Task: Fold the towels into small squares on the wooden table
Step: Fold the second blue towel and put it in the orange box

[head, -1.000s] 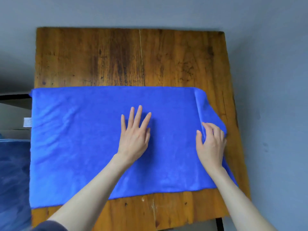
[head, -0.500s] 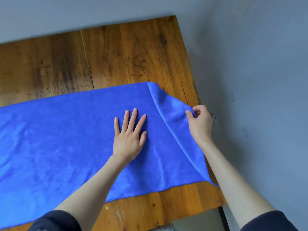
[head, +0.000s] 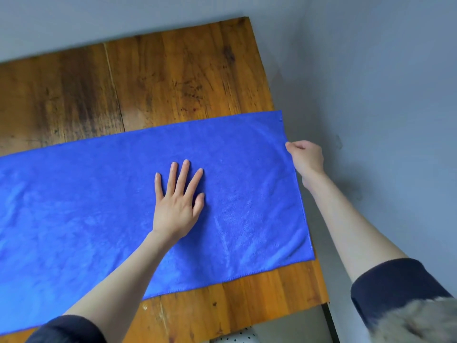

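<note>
Grey walls frame a worn wooden table (head: 173, 78) where a blue microfibre towel (head: 99, 206) lies spread. Left hand (head: 178, 204) presses flat at centre; right hand (head: 305, 157) pinches the three-o'clock edge, likely smoothing before folding toward nine o'clock.

The towel (head: 99, 206) is matt, napped blue cloth; the table (head: 173, 78) is worn, stained, lightly glossy wood.

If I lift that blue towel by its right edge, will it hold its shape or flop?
Likely floppy: the blue towel lies flat, following the wooden table, with soft ripples. Probably light, since the right hand pinches the edge alone. It may slide; the left hand presses it flat, seemingly as an anchor.
</note>
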